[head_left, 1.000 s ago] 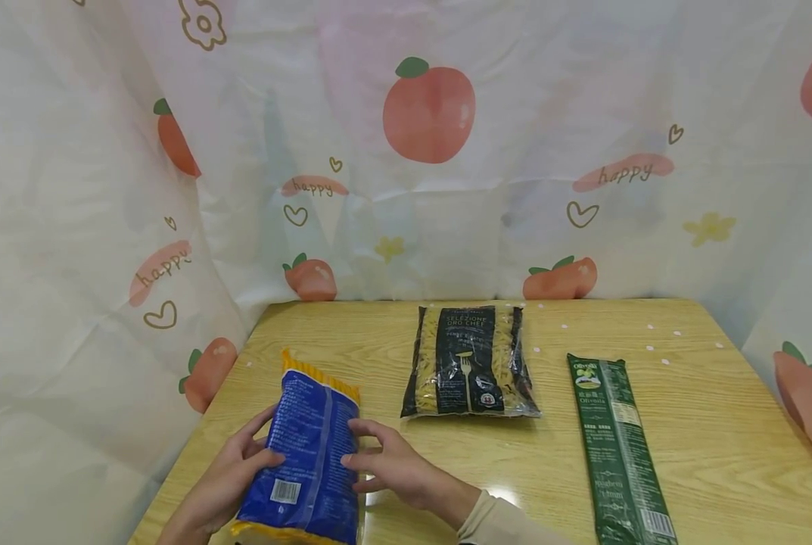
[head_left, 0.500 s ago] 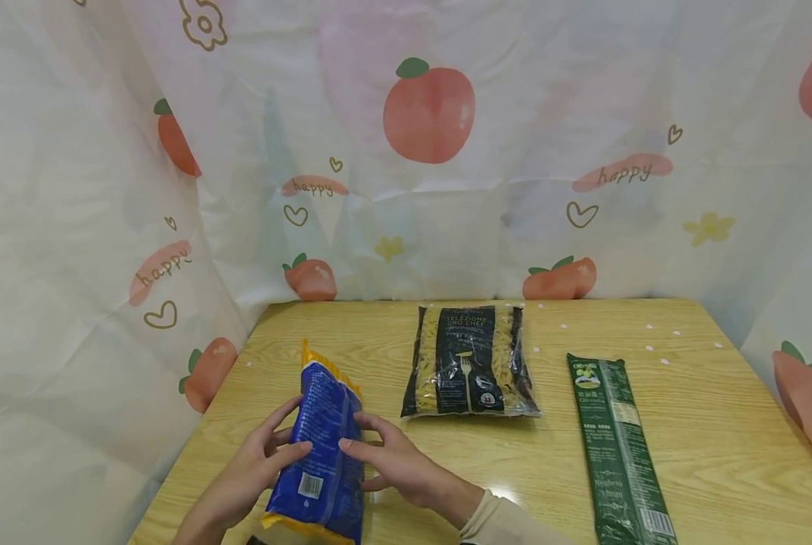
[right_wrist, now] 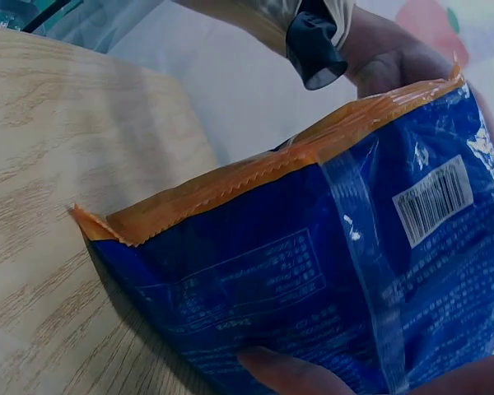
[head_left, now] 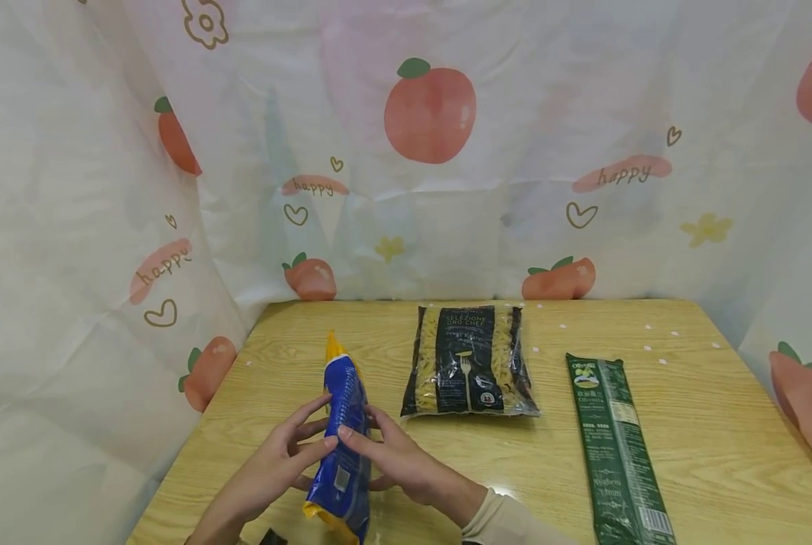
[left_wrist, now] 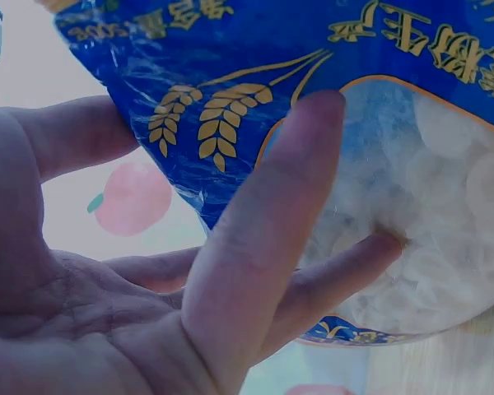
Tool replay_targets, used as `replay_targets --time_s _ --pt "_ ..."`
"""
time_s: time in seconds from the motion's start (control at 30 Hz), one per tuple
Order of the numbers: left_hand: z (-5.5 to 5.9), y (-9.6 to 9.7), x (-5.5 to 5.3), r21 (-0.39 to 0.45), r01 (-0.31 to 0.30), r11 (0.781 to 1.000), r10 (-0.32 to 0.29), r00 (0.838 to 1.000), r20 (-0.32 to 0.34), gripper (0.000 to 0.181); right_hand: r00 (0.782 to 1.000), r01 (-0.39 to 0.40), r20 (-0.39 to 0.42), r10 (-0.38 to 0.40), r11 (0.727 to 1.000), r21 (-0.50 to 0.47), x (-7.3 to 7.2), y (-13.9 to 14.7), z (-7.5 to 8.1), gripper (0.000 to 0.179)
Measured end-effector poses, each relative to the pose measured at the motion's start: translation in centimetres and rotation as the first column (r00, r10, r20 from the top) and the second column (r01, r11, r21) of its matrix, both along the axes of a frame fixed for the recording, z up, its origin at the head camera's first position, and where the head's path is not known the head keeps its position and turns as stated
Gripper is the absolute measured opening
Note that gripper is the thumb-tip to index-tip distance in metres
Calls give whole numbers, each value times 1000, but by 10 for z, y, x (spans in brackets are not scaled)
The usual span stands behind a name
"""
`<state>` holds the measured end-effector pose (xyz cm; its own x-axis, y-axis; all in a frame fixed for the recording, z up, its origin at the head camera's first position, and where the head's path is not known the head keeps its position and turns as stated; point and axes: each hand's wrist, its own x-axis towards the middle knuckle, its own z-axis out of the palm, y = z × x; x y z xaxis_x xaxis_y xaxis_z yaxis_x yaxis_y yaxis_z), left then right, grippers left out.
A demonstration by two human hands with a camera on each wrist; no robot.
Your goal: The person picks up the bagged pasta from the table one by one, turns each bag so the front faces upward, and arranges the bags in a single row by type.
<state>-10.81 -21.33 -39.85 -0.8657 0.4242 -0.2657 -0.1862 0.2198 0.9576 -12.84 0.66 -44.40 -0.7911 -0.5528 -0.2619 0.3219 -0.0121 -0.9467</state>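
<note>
A blue pasta bag [head_left: 346,390] with yellow-orange ends is held between both hands over the table's left part, turned nearly edge-on in the head view. My left hand [head_left: 269,465] grips its left side, thumb on the printed back. In the left wrist view, fingers [left_wrist: 267,234] lie across the front, with its wheat-ear print and a clear window [left_wrist: 445,189] onto pale, rounded pieces. From the right, my right hand [head_left: 409,462] holds the other side, its thumb [right_wrist: 292,374] on the back in the right wrist view. A barcode [right_wrist: 434,200] shows there.
On the wooden table [head_left: 514,469], a black-and-clear bag of penne [head_left: 465,363] lies behind the hands. A long green spaghetti packet [head_left: 617,446] lies at the right. A fruit-print curtain [head_left: 460,204] hangs behind and along the sides.
Both hands have turned the blue bag from its broad back face to nearly edge-on. The bag and left hand have shifted right, closer to the right hand. The other packets stay put.
</note>
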Motion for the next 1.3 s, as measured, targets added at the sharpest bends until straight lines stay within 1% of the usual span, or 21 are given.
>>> replay_targets --time_s 0.27,0.4,0.5,0.63,0.73,0.77,0.87,0.93,1.03,1.1,1.2,1.27,1.3 --pt "0 10 3 -48 29 998 -29 1000 -6 72 1000 2 7 -2 1000 -2 1 -1 4 87" --pt "0 16 5 -95 44 995 -46 999 -26 71 1000 11 10 -11 1000 -6 1 -1 4 89" --pt "0 20 7 -130 67 989 -75 996 -55 70 1000 26 1 -26 1000 -2 1 0 3 89" --pt "-1 23 10 -169 112 979 -134 984 -120 68 999 40 -7 -40 999 -9 2 1 3 88" --pt "-1 23 11 -211 125 969 -160 974 -158 65 999 39 0 -39 999 -19 2 2 3 87" --pt "-2 23 11 -220 127 967 -165 973 -162 63 999 37 4 -36 999 -20 2 3 4 86" --pt "-5 18 10 -218 136 966 -173 972 -158 58 999 35 25 -35 999 -17 1 4 4 86" --pt "-8 14 8 -181 149 972 -176 974 -142 56 999 36 37 -36 999 -14 1 3 4 85" --pt "-13 5 4 -108 142 984 -155 981 -120 56 998 43 45 -42 999 -19 0 3 4 81" --pt "-17 0 1 -70 113 991 -120 986 -115 56 998 49 46 -48 999 -24 0 3 4 78" --pt "-27 -8 -6 -34 24 999 -28 993 -111 55 997 61 56 -59 998 -32 0 2 3 76" --pt "-36 -12 -10 -16 -65 998 63 994 -89 56 996 71 64 -68 997 -38 0 2 2 76" --pt "-40 -14 -13 -2 -108 994 108 992 -69 57 995 74 69 -71 996 -42 0 2 2 76"
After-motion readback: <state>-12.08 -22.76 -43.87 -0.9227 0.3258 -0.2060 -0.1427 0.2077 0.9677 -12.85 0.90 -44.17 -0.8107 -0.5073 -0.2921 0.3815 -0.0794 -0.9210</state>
